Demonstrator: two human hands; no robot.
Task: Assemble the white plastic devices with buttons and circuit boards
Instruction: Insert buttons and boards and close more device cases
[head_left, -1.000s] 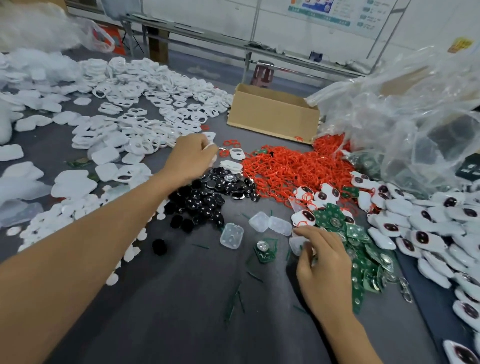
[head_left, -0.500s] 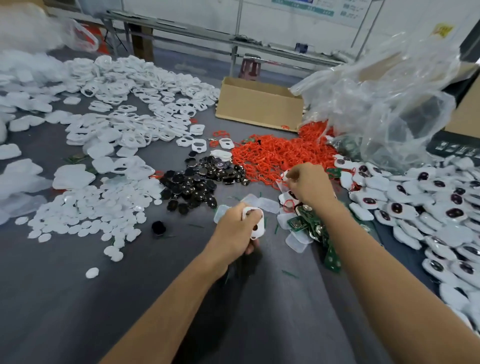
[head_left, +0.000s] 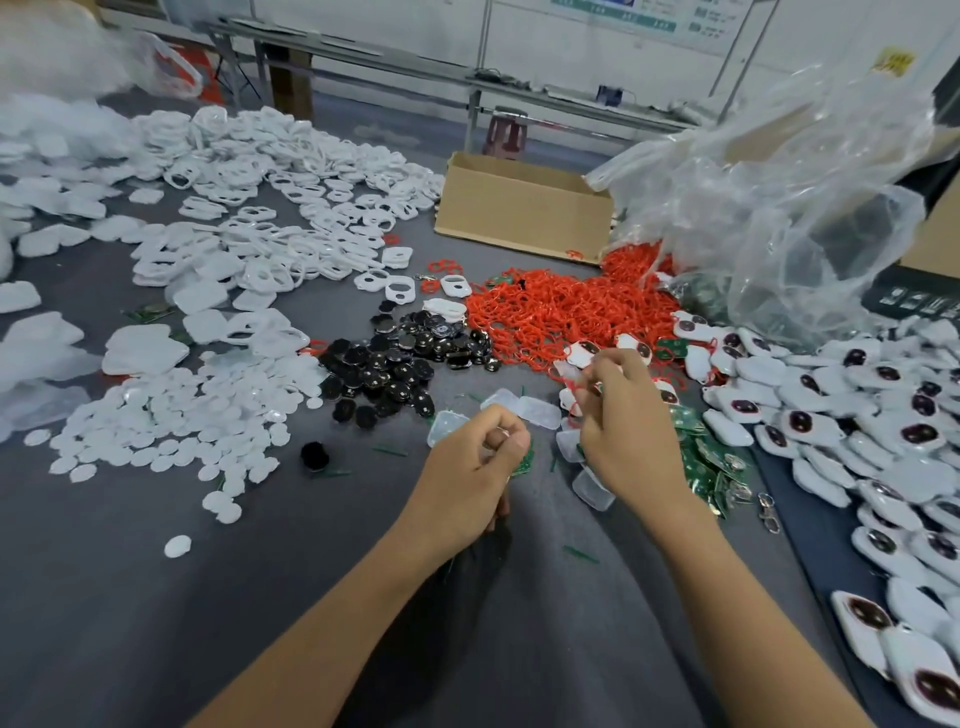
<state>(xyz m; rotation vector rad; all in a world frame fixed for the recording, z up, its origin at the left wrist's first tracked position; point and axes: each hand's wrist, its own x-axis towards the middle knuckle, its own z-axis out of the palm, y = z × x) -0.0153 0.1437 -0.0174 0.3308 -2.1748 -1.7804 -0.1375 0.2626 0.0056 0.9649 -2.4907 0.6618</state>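
Note:
My left hand (head_left: 470, 470) is near the table's middle, fingers curled round a white plastic shell; only a sliver of it shows, and a green circuit board (head_left: 522, 462) peeks out under the fingertips. To its right, my right hand (head_left: 626, 415) pinches a thin red ring (head_left: 571, 383) at its fingertips, just in front of the red ring pile (head_left: 571, 306). Black buttons (head_left: 400, 364) lie heaped to the left of the rings. Green circuit boards (head_left: 711, 460) are piled beside my right wrist. Clear covers (head_left: 537, 411) lie between my hands.
White shell frames (head_left: 270, 208) and small white discs (head_left: 171, 415) spread across the left of the grey table (head_left: 260, 597). Several assembled white devices (head_left: 857, 415) fill the right side. A cardboard box (head_left: 519, 208) and a crumpled clear plastic bag (head_left: 779, 208) stand at the back.
My left hand brought a white shell from the far pile to the table's middle and closed round it. My right hand went from the circuit boards to the red rings and drew back with one.

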